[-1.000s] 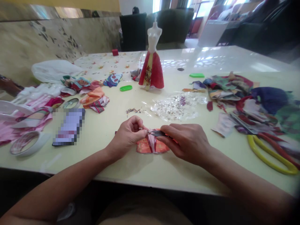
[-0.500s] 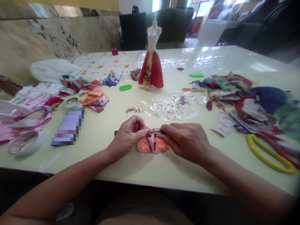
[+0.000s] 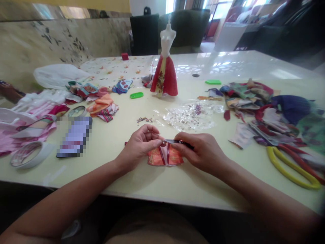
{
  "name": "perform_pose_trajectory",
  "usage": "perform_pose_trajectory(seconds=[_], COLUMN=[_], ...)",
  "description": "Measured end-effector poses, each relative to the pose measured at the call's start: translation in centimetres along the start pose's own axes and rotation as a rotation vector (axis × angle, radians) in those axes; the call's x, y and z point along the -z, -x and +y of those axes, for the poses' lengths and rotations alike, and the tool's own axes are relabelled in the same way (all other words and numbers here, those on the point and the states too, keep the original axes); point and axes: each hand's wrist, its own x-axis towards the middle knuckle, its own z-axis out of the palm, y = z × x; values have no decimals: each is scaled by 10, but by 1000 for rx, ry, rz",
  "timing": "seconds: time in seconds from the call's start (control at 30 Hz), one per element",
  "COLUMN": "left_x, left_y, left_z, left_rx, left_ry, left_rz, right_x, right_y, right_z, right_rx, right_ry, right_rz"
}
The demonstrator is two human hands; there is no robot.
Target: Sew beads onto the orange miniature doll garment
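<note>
While I watch from the head camera, the right grip [image 3: 200, 150] is clamped on a narrow dark strip [image 3: 179, 142] just above an orange-red doll garment [image 3: 165, 157], lying flat near the front edge of the bench [image 3: 101, 169]. The left grip [image 3: 139, 147] has its fingers together at the strip's near end, though I can't tell if it's holding. Loose beads [image 3: 144, 120] sit further from that edge.

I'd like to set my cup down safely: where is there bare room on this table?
Bare tabletop lies between the pixelated rectangle and the left hand, and between the right hand and the yellow loop handle. It is crowded at the right end with fabric scraps and at the left with pink garments.
</note>
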Motion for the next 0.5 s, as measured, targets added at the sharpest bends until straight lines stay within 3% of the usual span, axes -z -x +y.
perform_pose_trajectory(seconds=[0.27, 0.5], left_x=[-2, -2], left_y=[0, 0], left_z=[3, 4], left_rx=[88, 95], left_ry=[93, 130], left_rz=[54, 50], right_x=[-4, -4], right_y=[3, 4], right_z=[1, 2], right_rx=[127, 187], right_ry=[249, 307], right_rz=[166, 256])
